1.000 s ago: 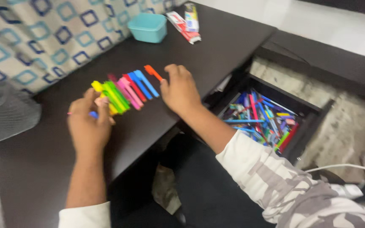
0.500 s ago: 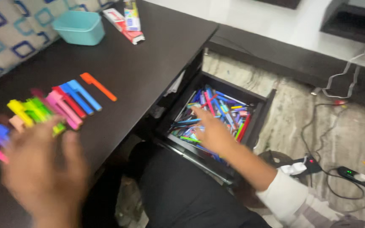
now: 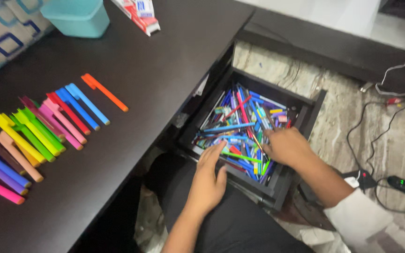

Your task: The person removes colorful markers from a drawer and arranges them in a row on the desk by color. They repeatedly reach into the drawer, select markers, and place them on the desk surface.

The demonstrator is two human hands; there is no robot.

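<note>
nearest us, our left hand (image 3: 207, 180) rests flat on the front edge of the open drawer (image 3: 316, 108), fingers spread, tips touching the near pens, gripping nothing. just beyond and to its right, our right hand (image 3: 284, 146) lies palm down on the heap of pens and markers (image 3: 240, 124); we cannot tell whether its fingers have closed on one. both hands sit at the drawer's near rim, so the heap lies ahead of them, most long axes running away from us, a few crosswise. farther left on the dark desk (image 3: 165, 65), a row of coloured markers (image 3: 43, 129) lies side by side. beyond that, a teal tub (image 3: 77, 18) and a red-and-white carton (image 3: 139, 14).
</note>
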